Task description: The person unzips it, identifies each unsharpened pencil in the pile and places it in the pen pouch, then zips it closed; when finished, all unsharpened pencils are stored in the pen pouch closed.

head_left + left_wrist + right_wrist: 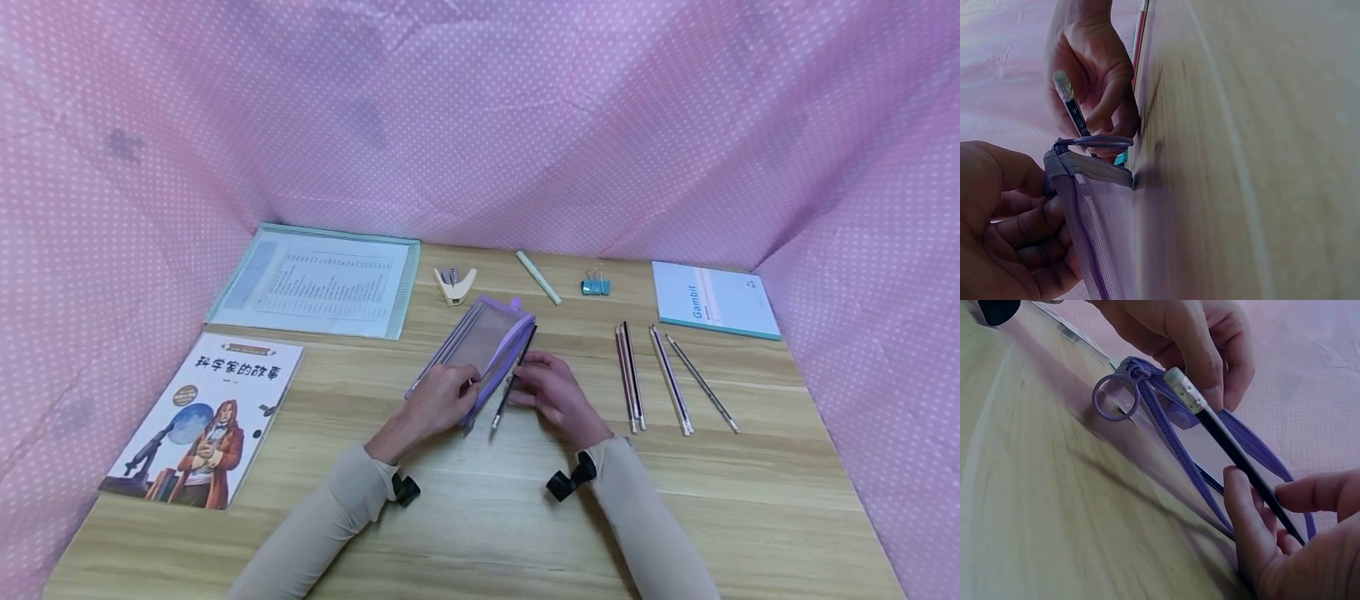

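Observation:
A purple mesh pencil case lies at the middle of the table, its zipper parted along the right side. With curled fingers my left hand pinches the zipper edge near the case's front end. My right hand holds a dark pencil between thumb and fingers, beside the opening. The pencil's white eraser end points toward me in the head view; its other end reaches along the case's right edge. In the right wrist view, the ring-shaped zipper pull hangs at the case's end. Another dark pencil shows beyond the zipper edge.
Several pencils lie to the right. Toward the back are a stapler, a light green pen, a teal binder clip and a notebook. A document folder and a book lie on the left.

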`<state>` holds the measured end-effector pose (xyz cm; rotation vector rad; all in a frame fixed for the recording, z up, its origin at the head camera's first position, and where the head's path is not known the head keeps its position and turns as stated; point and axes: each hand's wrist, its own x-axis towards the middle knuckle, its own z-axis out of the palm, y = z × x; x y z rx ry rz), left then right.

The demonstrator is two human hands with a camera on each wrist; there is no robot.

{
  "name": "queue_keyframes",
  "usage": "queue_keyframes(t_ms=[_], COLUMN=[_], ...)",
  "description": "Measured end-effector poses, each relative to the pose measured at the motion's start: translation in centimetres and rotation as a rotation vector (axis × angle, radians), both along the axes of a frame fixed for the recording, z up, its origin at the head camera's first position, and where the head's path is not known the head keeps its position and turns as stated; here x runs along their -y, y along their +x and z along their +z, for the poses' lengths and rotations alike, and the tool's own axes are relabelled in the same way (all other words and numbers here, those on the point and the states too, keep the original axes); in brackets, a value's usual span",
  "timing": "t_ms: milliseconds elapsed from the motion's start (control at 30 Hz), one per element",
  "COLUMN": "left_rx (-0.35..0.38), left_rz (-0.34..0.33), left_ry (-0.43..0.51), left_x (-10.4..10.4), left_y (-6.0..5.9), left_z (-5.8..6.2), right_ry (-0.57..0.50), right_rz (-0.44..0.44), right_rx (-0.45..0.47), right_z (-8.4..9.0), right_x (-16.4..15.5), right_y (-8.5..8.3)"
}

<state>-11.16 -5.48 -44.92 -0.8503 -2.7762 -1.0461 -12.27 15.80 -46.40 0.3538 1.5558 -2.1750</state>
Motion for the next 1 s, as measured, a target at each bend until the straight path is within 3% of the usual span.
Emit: queue_keyframes(t_ms=[467,1000], left_rx=[-0.050,-0.052], left_rz=[-0.011,-0.004], left_ry=[-0.002,-0.006], left_x=[0.0,0.0], left_y=[-0.1,0.0], left_z=[0.0,0.1], right_ry=[0.038,0.056], right_rz=[-0.112,-0.181], right_rx=[0.007,0.028], right_z=[0.1,0.2], right_x=[1.6,3.0], right_y=[-0.9,-1.0])
